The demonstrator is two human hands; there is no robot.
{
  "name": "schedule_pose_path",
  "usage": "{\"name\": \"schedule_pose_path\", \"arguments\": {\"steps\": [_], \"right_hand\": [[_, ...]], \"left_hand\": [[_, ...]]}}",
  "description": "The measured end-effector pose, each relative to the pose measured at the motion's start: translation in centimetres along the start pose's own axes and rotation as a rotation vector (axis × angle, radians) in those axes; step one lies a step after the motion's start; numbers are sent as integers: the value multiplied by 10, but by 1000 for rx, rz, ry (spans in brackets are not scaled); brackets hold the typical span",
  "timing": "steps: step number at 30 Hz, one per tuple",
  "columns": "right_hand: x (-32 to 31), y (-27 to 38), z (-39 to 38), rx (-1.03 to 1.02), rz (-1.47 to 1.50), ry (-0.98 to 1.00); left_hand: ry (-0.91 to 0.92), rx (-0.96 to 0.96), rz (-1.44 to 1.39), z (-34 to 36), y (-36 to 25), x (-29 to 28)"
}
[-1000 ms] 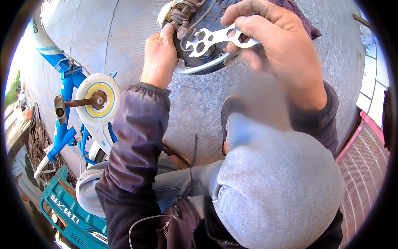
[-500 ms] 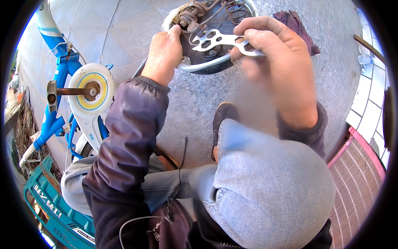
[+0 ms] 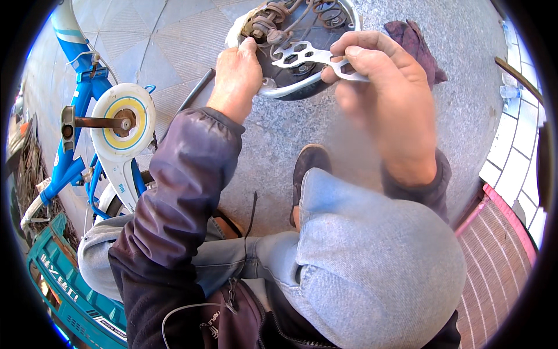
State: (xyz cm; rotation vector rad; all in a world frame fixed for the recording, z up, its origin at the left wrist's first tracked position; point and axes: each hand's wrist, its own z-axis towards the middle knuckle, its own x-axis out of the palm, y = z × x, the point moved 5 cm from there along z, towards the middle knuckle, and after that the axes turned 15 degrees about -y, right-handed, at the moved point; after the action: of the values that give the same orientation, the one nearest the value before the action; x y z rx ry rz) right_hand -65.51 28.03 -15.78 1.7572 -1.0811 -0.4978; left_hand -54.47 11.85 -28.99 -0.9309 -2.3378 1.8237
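A bicycle saddle (image 3: 293, 90) is held upside down at the top, its dark underside with rusty coil springs and a clamp facing up, edged by a pale rim. My left hand (image 3: 237, 72) is closed on its left edge, thumb on the rim and the other fingers mostly hidden. Between the thumb and fingers of my right hand (image 3: 386, 87) is a flat silver multi-hole spanner (image 3: 302, 55). The spanner's far end lies over the saddle's underside near the springs; whether it touches anything cannot be told. Part of the right hand is blurred.
A blue and white bicycle frame (image 3: 81, 93) with a crank and chain guard (image 3: 123, 125) stands at left. A metal tube (image 3: 197, 88) lies by my left wrist. Beyond my right hand is a dark cloth (image 3: 415, 49). A teal crate-like panel (image 3: 75, 291) and a pink-edged mat (image 3: 494, 250) flank me.
The view has shifted slightly. My left hand and the saddle sit a little further right, showing more of the metal tube. My right hand keeps hold of the spanner, nearly in the same place.
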Motion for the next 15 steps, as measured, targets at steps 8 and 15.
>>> {"name": "schedule_pose_path", "arguments": {"steps": [8, 15], "right_hand": [[15, -8, -11, -80, -63, 15], [9, -11, -1, -104, 93, 11]], "left_hand": [[-62, 115, 14, -2, 14, 0], [-157, -198, -92, -18, 0, -2]]}}
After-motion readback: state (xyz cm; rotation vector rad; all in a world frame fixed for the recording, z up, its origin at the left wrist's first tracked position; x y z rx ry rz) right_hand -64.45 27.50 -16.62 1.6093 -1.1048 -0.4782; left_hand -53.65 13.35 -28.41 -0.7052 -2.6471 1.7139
